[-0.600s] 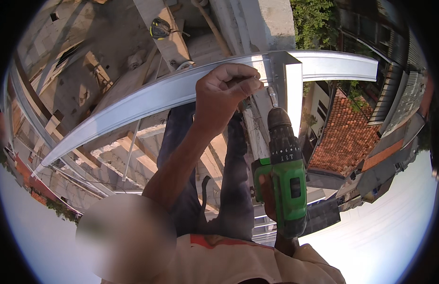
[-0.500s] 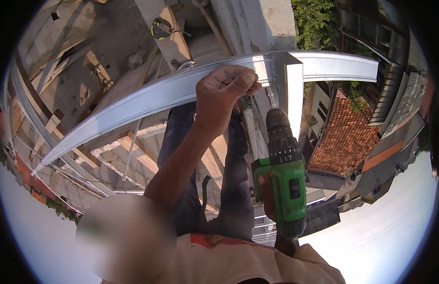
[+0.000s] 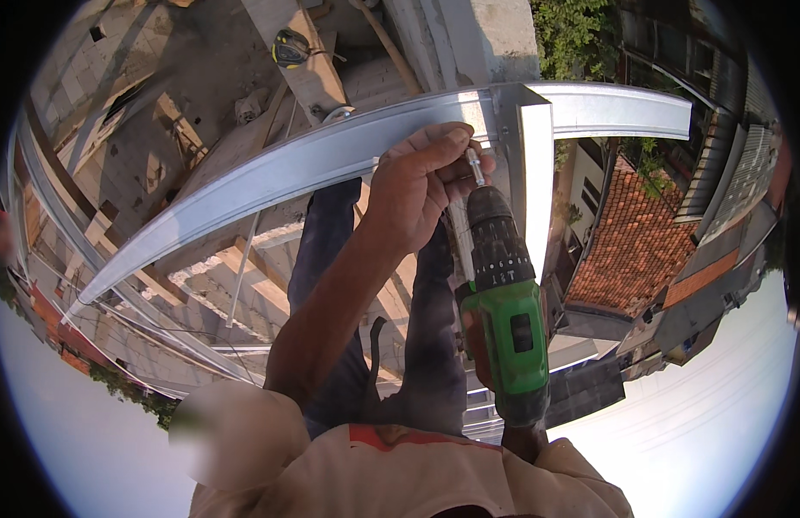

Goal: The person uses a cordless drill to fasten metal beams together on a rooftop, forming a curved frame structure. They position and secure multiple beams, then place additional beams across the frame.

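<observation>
Long silver metal channel point(image 3: 287, 164): seemingly positioned already.
Left hand point(image 3: 417, 186): fingers curled at slim silver bit point(image 3: 475, 164) — pinching anything, cannot tell.
Right hand point(image 3: 479, 347): fingers wrapped round green-and-black cordless drill point(image 3: 514, 341), nearside of channel.
Bright silver metal crosspiece point(image 3: 537, 173): meets channel; bit apart — work there judged unfinished.

Light: bright outdoor daylight, hard shadows on upper-left masonry point(image 3: 82, 79) | Glare: narrow metal profile point(image 3: 539, 177) bleached near-white; lower-right sky point(image 3: 680, 414) overexposed | Distortion: long metal beam point(image 3: 283, 164) bowed, black fisheye rim | Focus: drill point(image 3: 509, 332) reasonably sharp, lower-left patch point(image 3: 205, 445) smeared
</observation>
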The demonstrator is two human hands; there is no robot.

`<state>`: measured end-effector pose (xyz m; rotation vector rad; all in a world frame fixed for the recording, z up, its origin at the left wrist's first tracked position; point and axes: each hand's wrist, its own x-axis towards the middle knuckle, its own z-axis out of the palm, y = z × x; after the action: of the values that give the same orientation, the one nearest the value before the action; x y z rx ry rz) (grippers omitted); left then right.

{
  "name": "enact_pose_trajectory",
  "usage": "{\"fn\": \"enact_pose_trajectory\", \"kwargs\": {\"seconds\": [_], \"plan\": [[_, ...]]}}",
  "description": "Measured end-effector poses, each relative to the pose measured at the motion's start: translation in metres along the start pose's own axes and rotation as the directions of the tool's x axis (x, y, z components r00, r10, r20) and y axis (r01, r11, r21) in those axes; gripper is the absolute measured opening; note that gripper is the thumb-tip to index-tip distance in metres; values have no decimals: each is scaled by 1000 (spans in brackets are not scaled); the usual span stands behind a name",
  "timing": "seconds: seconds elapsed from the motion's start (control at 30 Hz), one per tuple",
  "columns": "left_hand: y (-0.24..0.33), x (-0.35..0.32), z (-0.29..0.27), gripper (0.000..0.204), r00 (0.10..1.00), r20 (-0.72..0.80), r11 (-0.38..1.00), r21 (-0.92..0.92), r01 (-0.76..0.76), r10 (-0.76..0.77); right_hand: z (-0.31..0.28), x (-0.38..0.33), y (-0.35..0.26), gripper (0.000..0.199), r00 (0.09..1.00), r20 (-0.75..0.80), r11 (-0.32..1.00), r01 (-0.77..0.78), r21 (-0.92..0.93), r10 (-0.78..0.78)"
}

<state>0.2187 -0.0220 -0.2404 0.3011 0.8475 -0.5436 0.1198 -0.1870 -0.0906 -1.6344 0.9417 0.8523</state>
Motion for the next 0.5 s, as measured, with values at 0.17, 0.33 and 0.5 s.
{"fn": "enact_pose_trajectory", "kwargs": {"seconds": [0.17,0.33,0.5], "plan": [[7,-1,3,20,1000,-3,1000,22,19,-19,-2,0,1,41,998,-2,996,55,-74,-56],[9,-2,2,21,998,-59,989,143,32,-24,-2,1,3,41,996,-12,989,88,-121,-90],[10,-6,2,22,996,-86,984,174,37,-22,-1,1,8,42,992,-12,980,122,-159,-126]]}}
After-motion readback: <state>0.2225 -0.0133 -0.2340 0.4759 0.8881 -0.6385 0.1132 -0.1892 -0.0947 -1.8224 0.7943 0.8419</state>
